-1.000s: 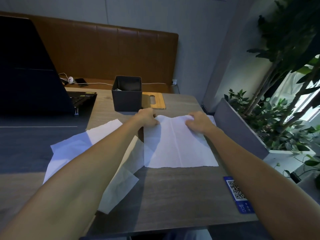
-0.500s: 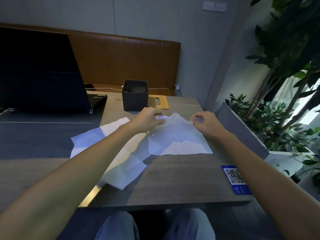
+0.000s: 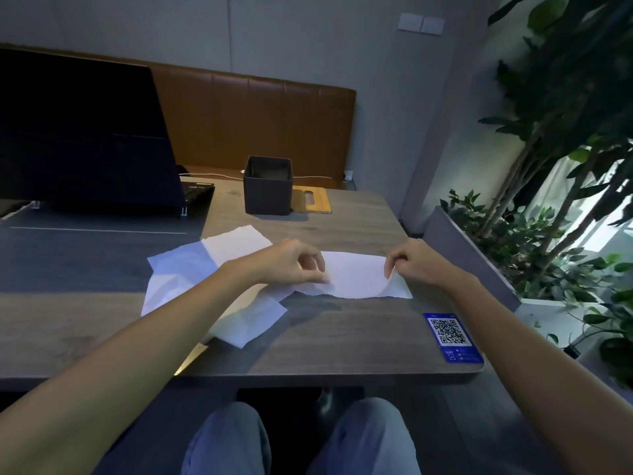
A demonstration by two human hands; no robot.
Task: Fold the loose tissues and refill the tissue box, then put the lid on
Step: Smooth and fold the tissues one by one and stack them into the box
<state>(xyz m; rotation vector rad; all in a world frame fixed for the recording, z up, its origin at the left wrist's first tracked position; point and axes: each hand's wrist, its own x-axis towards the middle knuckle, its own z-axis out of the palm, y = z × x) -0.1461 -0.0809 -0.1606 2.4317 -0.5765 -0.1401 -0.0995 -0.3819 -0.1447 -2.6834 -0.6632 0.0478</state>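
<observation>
A white tissue (image 3: 356, 277) lies on the wooden table (image 3: 342, 337), its far half doubled over toward me. My left hand (image 3: 294, 262) pinches its left corner and my right hand (image 3: 412, 264) pinches its right corner. Several more loose tissues (image 3: 205, 269) lie spread to the left, partly under my left forearm. The dark grey tissue box (image 3: 268, 186) stands open at the far side of the table. Its wooden lid (image 3: 313, 200) with a slot lies flat just to the right of the box.
An open black laptop (image 3: 85, 138) stands at the far left on a dark mat (image 3: 68, 255). A blue QR code card (image 3: 452, 337) lies near the table's front right corner. A grey planter (image 3: 469, 255) with green plants borders the right side.
Both hands have pulled the tissue's far edge toward me, folding it over itself. The view has tilted up and back, showing my knees.
</observation>
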